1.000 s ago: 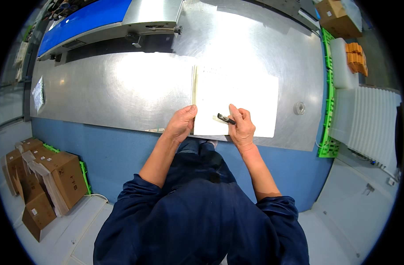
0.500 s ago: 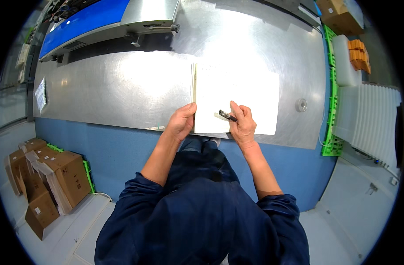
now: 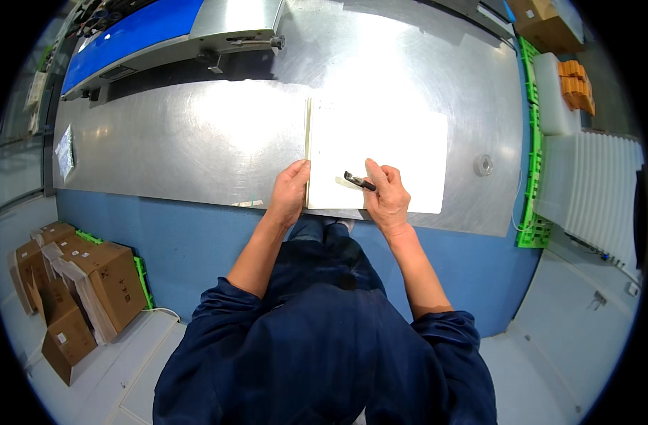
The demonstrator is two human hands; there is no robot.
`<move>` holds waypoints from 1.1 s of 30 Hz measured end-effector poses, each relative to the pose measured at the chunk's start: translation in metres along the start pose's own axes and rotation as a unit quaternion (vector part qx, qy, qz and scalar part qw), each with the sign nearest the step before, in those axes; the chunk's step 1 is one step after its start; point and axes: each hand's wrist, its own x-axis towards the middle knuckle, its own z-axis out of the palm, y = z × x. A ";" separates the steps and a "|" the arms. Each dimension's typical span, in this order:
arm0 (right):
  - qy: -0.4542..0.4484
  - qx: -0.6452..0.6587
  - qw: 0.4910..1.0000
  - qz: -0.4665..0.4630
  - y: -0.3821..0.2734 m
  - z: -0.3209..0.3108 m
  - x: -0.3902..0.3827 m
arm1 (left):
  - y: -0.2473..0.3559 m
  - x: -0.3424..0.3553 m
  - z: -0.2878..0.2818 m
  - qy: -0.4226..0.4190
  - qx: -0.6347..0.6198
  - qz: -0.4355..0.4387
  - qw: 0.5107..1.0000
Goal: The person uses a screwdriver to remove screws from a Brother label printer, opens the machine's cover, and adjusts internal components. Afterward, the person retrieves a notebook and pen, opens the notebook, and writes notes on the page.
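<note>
A white notebook or pad (image 3: 402,142), its page blank-looking in the glare, lies on the metal table in front of me. My left hand (image 3: 290,195) is closed on its left edge near the lower corner, thumb on top. A black pen (image 3: 359,181) is gripped in my right hand (image 3: 388,202), which rests over the lower middle of the page. One end of the pen points left, away from the fingers; whether that end touches the paper I cannot tell.
A clear tape roll or ring (image 3: 484,165) lies on the metal table (image 3: 175,142) at the right. A blue-topped conveyor (image 3: 136,39) stands at the back left. Beside the left edge is a silver packet (image 3: 65,153). Cardboard boxes (image 3: 108,283) stand on the floor at left.
The pen's free end has shifted slightly left and away from me. My left hand stays on the notebook's edge. The whole view has moved a little.
</note>
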 end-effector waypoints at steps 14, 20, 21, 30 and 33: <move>-0.008 -0.030 0.999 0.008 -0.086 0.017 0.030 | 0.000 0.001 -0.008 0.020 0.036 0.006 0.999; -0.012 -0.048 0.999 0.017 -0.095 0.024 0.039 | -0.007 0.001 -0.013 0.008 0.033 0.032 0.999; -0.010 -0.047 0.999 0.019 -0.096 0.025 0.040 | -0.009 0.001 -0.012 0.026 0.024 0.024 0.999; -0.037 -0.047 0.998 0.037 -0.098 0.025 0.044 | -0.006 0.002 -0.013 0.004 0.036 0.012 0.999; -0.043 -0.044 0.997 0.044 -0.099 0.024 0.044 | -0.008 0.005 -0.019 -0.006 0.034 -0.003 0.999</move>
